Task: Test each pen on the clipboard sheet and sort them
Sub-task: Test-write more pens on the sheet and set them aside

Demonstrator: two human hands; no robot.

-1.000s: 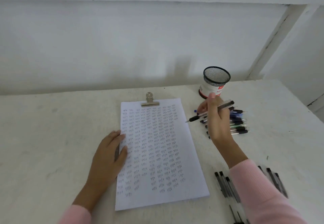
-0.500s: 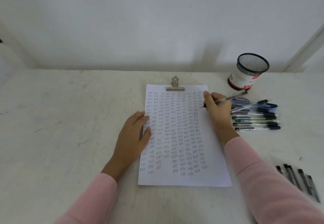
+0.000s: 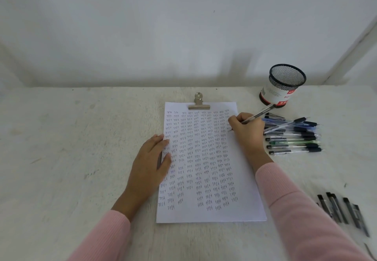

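Pen (image 3: 258, 115), gripped in the curled fingers of the right hand (image 3: 247, 132), slants toward 2 o'clock, its tip at the upper right margin of the clipboard sheet (image 3: 248, 209). The left hand (image 3: 151, 158) lies flat, fingers straight, pressing the sheet's 9 o'clock edge. A row of pens (image 3: 293, 138) lies at the sheet's 3 o'clock, a mesh pen cup (image 3: 282, 85) at 1 o'clock, and blurred black pens (image 3: 342, 211) at 4 o'clock.
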